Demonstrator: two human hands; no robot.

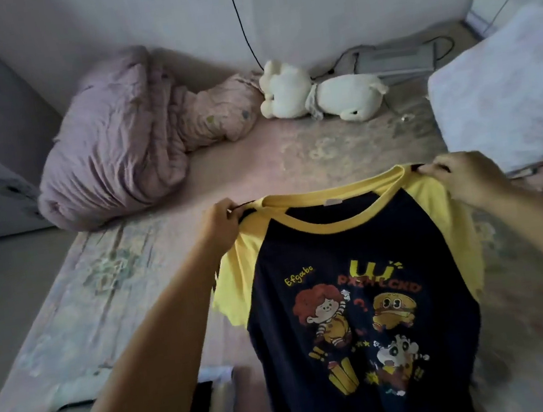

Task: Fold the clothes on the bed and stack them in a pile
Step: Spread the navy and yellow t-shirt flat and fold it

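Head view, lower centre: left hand [222, 221] and right hand [463, 180] pinching T-shirt [354, 298] shoulders, spread wide, print upward; probably for laying flat on bed [102, 297].

1. My left hand [222, 221] pinches one shoulder of a navy T-shirt [357, 315] with yellow sleeves, and my right hand [463, 178] pinches the other shoulder.
2. The shirt hangs spread between them, its cartoon print facing me, above the bed [102, 297].
3. A crumpled pink duvet [116, 139] lies at the far left of the bed, with a white plush toy [314, 96] just beside it near the wall.
4. A white pillow [506, 88] sits at the far right.
5. Folded clothes [213, 407] lie under my left forearm.
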